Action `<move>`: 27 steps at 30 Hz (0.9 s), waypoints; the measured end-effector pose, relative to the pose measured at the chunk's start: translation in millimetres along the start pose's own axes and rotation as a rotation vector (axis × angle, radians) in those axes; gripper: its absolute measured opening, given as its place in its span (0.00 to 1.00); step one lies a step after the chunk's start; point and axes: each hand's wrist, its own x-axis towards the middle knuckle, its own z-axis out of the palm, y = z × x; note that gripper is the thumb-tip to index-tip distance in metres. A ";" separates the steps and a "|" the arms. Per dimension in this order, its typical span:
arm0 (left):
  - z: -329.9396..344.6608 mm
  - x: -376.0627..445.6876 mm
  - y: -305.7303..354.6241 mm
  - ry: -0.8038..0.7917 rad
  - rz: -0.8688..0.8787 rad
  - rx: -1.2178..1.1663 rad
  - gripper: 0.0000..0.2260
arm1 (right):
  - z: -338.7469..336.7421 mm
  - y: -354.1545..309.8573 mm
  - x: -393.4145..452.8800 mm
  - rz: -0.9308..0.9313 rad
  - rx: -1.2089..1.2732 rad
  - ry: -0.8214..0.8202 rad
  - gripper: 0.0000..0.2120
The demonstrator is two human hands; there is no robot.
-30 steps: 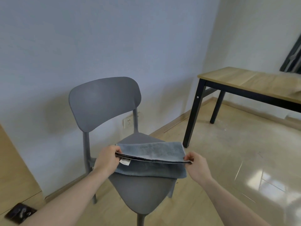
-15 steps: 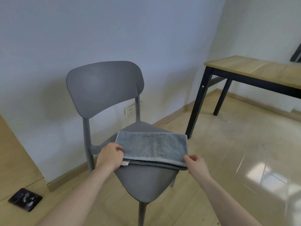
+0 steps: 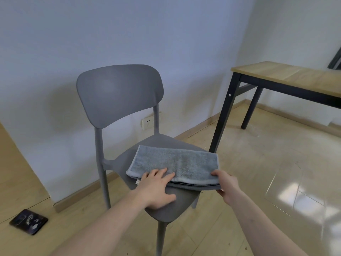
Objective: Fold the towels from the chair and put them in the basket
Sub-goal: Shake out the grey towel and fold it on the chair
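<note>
One grey-blue towel (image 3: 175, 164) lies folded in half on the seat of a grey plastic chair (image 3: 120, 95) in the middle of the frame, its doubled edges stacked along the near side and its right end overhanging the seat's right edge. A small white label (image 3: 137, 182) pokes out from between the layers at the towel's lower left corner; any writing on it is too small to read.

The left hand (image 3: 156, 189) lies flat, fingers straight and spread, with the fingertips resting on the towel's near left part and the palm over the seat's front. The right hand (image 3: 226, 185) pinches the towel's near right corner, thumb on top and fingers curled beneath the overhanging layers. Both bare forearms reach in from the bottom of the frame.

Behind the chair, low on the pale wall, a white wall socket (image 3: 147, 123) shows between the backrest posts; it carries no readable marking. At the right of the frame stands a bench (image 3: 287, 74) with a wooden top and black legs, nothing visible on the part in view. On the wooden floor at lower left lies a dark flat tile (image 3: 28, 221) with white marks that are too blurred to read. The floor at lower right is glossy and reflects light.
</note>
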 end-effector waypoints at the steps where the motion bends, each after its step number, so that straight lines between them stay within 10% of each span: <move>1: -1.5 -1.9 5.0 0.002 0.013 0.000 0.38 | -1.6 -4.0 -2.7 -0.017 0.053 0.004 0.07; 16: 3.1 -12.0 54.0 0.015 0.215 -0.212 0.33 | -8.2 -26.3 -27.4 -0.148 0.209 -0.230 0.18; 27: -22.7 -7.9 -42.6 0.316 -0.253 -0.551 0.16 | 69.1 -20.2 -63.6 -0.466 -0.128 -0.310 0.28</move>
